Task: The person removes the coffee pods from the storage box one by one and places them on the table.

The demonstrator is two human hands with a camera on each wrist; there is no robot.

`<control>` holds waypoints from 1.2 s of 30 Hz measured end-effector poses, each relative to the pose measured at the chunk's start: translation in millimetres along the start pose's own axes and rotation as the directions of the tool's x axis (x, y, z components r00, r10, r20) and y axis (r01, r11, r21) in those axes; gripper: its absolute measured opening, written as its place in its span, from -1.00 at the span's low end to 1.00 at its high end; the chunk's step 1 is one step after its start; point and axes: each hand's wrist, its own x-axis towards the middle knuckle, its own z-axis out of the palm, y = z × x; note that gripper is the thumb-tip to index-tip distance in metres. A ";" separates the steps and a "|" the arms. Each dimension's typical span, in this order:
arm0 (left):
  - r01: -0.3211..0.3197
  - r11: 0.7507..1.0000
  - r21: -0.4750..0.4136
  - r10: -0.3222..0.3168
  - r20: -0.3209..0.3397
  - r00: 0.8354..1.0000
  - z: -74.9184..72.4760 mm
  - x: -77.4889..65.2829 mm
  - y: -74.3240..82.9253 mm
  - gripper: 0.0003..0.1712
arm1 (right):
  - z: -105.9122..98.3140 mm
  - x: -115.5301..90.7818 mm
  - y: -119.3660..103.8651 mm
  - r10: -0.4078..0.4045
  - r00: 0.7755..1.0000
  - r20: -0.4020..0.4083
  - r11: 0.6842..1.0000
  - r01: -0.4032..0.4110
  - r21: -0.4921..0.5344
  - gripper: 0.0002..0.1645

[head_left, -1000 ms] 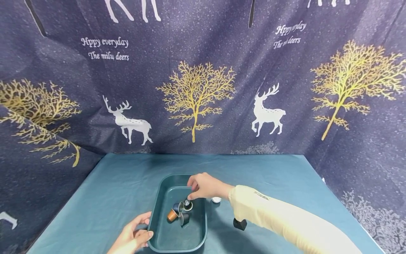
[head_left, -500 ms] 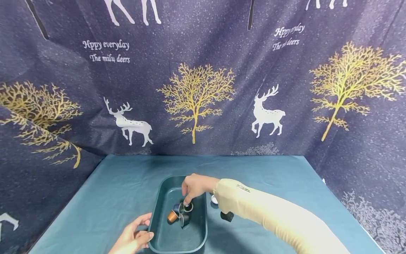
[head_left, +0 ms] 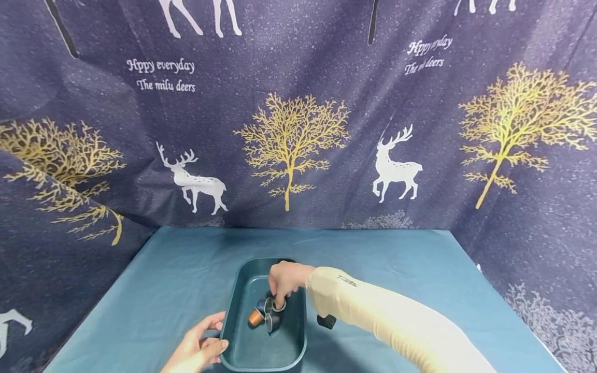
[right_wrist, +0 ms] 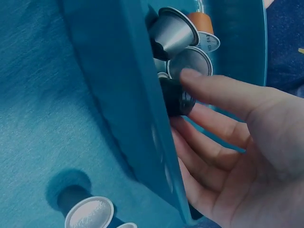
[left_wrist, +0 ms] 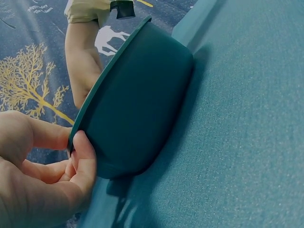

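A deep teal tray [head_left: 261,355] holds several coffee capsules. In the head view, my left hand [head_left: 198,344] is at the tray's left rim; the left wrist view shows its thumb and fingers pinching that rim. My right hand [head_left: 285,277] reaches down into the tray. In the right wrist view, its thumb and fingers pinch a dark coffee capsule [right_wrist: 176,97], partly covered by them. Close to it lie an orange capsule [head_left: 255,317], a black capsule [head_left: 272,323] and a dark blue capsule [head_left: 262,305]. The right wrist view shows a silvery capsule [right_wrist: 173,33] beside the tray's wall.
Outside the tray, on the teal cloth [head_left: 186,280], the right wrist view shows a capsule with a silver lid [right_wrist: 90,213] and the edge of another [right_wrist: 128,225]. A black box [head_left: 326,321] hangs under the right sleeve. A patterned curtain [head_left: 298,67] stands behind the table.
My right hand has moved left and lower into the tray, its fingers coming down onto a capsule. The left hand keeps its hold on the rim.
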 end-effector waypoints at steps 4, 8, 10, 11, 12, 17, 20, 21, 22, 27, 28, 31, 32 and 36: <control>-0.009 1.000 -0.005 0.009 0.006 1.000 0.7 -0.5 0.0 -0.18 | 2.8 3.0 -1.8 0.012 1.000 -0.026 0.999 -0.013 -0.052 -0.81; -0.011 1.000 -0.008 0.011 0.005 1.000 1.1 -0.4 -0.5 -0.18 | 7.2 3.8 -3.3 0.032 0.999 -0.036 0.994 -0.035 -0.106 -0.78; -0.010 1.000 -0.011 0.010 0.004 1.000 1.3 -0.2 -0.7 -0.18 | 9.3 4.0 -3.6 0.041 0.998 -0.037 0.991 -0.045 -0.122 -0.77; -0.009 1.000 -0.011 0.009 0.005 1.000 1.2 -0.1 -0.7 -0.18 | 10.2 4.4 -3.4 0.042 0.998 -0.037 0.990 -0.046 -0.130 -0.77; -0.009 1.000 -0.011 0.009 0.005 1.000 1.3 0.0 -0.8 -0.18 | 10.6 4.8 -3.6 0.045 0.998 -0.038 0.990 -0.049 -0.135 -0.77; 0.000 1.000 -0.009 0.000 0.000 1.000 1.5 -0.1 -0.1 -0.18 | 4.5 8.1 -4.8 0.045 0.998 -0.043 0.985 -0.052 -0.164 -0.77; 0.008 1.000 -0.004 -0.008 -0.008 1.000 1.7 0.1 0.4 -0.18 | -2.6 8.9 -6.9 0.044 0.998 -0.039 0.987 -0.050 -0.154 -0.78; 0.011 1.000 -0.003 -0.011 -0.011 1.000 1.7 0.2 0.5 -0.18 | -4.7 8.9 -7.6 0.043 0.998 -0.037 0.988 -0.048 -0.146 -0.79; 0.015 1.000 -0.004 -0.015 -0.012 1.000 1.8 0.4 0.6 -0.18 | -6.5 9.0 -8.3 0.041 0.999 -0.034 0.989 -0.046 -0.137 -0.80; 0.020 1.000 -0.003 -0.020 -0.018 1.000 1.8 0.5 0.3 -0.18 | -12.5 8.3 -10.8 0.034 0.998 -0.045 0.994 -0.039 -0.106 -0.82; 0.017 1.000 -0.002 -0.017 -0.019 1.000 1.8 0.3 0.1 -0.18 | -13.2 8.0 -11.1 0.032 0.998 -0.050 0.994 -0.037 -0.102 -0.81; 0.006 1.000 0.003 -0.006 -0.019 1.000 2.0 -0.4 -0.3 -0.18 | -15.2 6.4 -11.4 0.017 0.998 -0.066 0.996 -0.023 -0.086 -0.81; 0.003 1.000 0.003 -0.003 -0.018 1.000 2.0 -0.6 -0.3 -0.18 | -15.7 5.6 -11.4 0.014 0.997 -0.072 0.997 -0.019 -0.075 -0.80; 0.000 1.000 0.003 0.000 -0.014 1.000 1.8 -1.2 0.1 -0.19 | -17.7 0.3 -12.4 -0.009 0.994 -0.105 0.999 0.005 -0.035 -0.81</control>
